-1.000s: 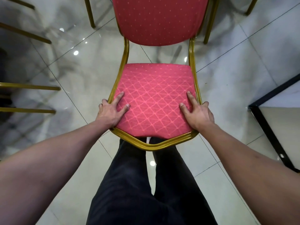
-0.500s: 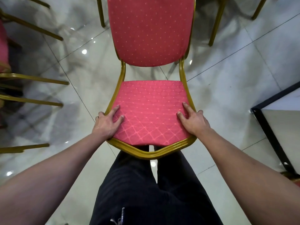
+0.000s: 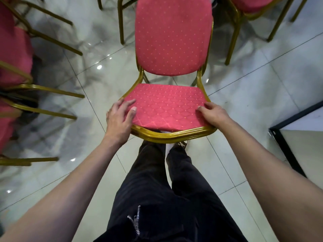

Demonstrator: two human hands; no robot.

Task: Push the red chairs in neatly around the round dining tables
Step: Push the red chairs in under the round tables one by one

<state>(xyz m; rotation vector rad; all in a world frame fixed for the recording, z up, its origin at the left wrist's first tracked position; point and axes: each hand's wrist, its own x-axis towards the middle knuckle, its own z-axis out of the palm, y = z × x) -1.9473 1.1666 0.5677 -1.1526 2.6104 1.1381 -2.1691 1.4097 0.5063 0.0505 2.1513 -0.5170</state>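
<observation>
Compared with half a second back, the red padded chair with the gold metal frame (image 3: 167,105) sits further out from the person, more of its backrest shows, and other chairs have come into view up top. The left hand (image 3: 120,116) has also shifted: its thumb now lies on the cushion with the fingers spread over the seat's left edge.

The chair stands on the glossy pale tiled floor (image 3: 262,88), right in front of the person's dark trousers (image 3: 164,198), seat facing them. The right hand (image 3: 214,114) clasps the seat's right front corner, fingers curled onto the fabric. Whether the left fingers actually wrap under the frame, I can't tell.

More red chairs with gold legs (image 3: 15,49) crowd the left side and the far right. A dark-framed panel (image 3: 286,149) sits at the right edge.

My take: keep both hands level so the chair slides straight, and watch those neighbouring legs. No round table in view, so aiming is a guess.
</observation>
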